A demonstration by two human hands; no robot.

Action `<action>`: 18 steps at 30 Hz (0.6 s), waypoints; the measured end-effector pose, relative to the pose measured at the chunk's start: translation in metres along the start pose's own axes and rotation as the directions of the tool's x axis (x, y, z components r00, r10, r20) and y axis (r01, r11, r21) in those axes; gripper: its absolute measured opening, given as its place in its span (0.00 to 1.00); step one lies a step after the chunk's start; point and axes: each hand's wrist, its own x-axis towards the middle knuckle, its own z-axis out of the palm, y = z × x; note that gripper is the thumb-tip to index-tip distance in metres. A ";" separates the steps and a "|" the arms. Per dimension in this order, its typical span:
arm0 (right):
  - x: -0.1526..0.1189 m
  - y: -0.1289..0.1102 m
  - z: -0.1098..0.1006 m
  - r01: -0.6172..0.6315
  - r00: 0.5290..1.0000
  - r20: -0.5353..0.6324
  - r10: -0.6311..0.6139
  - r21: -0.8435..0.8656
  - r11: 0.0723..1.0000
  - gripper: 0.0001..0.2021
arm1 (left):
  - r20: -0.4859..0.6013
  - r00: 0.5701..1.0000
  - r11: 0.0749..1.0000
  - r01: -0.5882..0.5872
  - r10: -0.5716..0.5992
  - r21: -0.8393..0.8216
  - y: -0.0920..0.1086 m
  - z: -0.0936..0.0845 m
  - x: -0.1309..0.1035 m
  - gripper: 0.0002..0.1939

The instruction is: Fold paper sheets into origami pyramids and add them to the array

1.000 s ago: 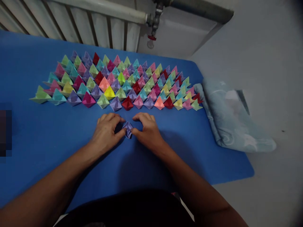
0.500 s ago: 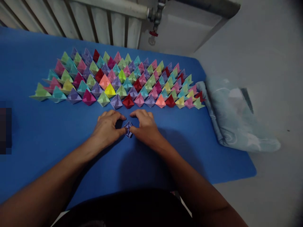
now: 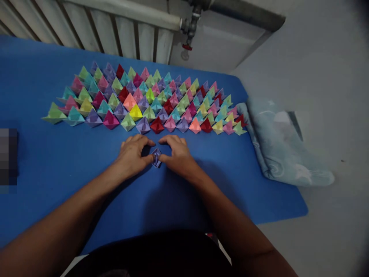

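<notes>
A small purple folded paper boat (image 3: 156,158) lies on the blue surface between my hands. My left hand (image 3: 134,154) touches its left side with the thumb, the index finger apart and curved above it. My right hand (image 3: 177,154) has its thumb on the boat's right side, with its index finger also spread away. Neither hand closes around the paper. Just beyond my fingers stand several rows of coloured paper boats, among them a purple one (image 3: 143,125), a dark red one (image 3: 157,125) and a pink one (image 3: 170,124).
The blue surface (image 3: 57,161) carries everything. A folded light-blue blanket (image 3: 288,150) lies at the right edge. Behind the rows are a white radiator (image 3: 123,34) and a pipe valve with a red handle (image 3: 187,47). A pixelated patch covers the far left.
The camera view has shifted slightly, so the rows and blanket appear displaced. My hands and the purple boat keep nearly the same position.
</notes>
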 end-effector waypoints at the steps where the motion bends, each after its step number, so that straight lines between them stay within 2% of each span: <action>1: 0.000 0.002 -0.002 -0.009 1.000 0.000 0.009 0.037 0.999 0.18 | 0.003 0.999 0.998 -0.032 0.032 -0.060 -0.003 -0.003 -0.001 0.17; 3: -0.001 0.006 -0.007 -0.028 0.999 -0.012 0.030 0.129 0.991 0.15 | 0.002 0.999 0.982 -0.050 0.052 -0.183 -0.008 -0.009 -0.002 0.17; 5: -0.004 0.010 -0.011 -0.034 0.998 -0.036 0.043 0.218 0.975 0.10 | 0.003 1.000 0.965 0.008 -0.007 -0.261 -0.012 -0.014 -0.002 0.16; 9: -0.010 0.012 -0.012 0.016 0.998 -0.067 0.001 0.247 0.969 0.03 | 0.039 0.996 0.953 0.086 -0.078 -0.291 -0.015 -0.019 -0.002 0.14; 12: -0.012 0.012 -0.008 0.088 0.994 -0.075 -0.075 0.194 0.977 0.04 | 0.067 0.995 0.960 0.088 -0.073 -0.265 -0.013 -0.021 -0.003 0.13; 15: -0.009 0.014 -0.002 0.174 0.979 -0.144 -0.145 0.206 0.963 0.06 | 0.163 0.983 0.967 0.120 -0.085 -0.224 -0.009 -0.023 -0.008 0.12; 18: -0.002 0.017 0.002 0.317 0.943 -0.166 -0.288 0.194 0.928 0.14 | 0.216 0.976 0.984 0.038 0.000 -0.171 0.001 -0.026 -0.017 0.11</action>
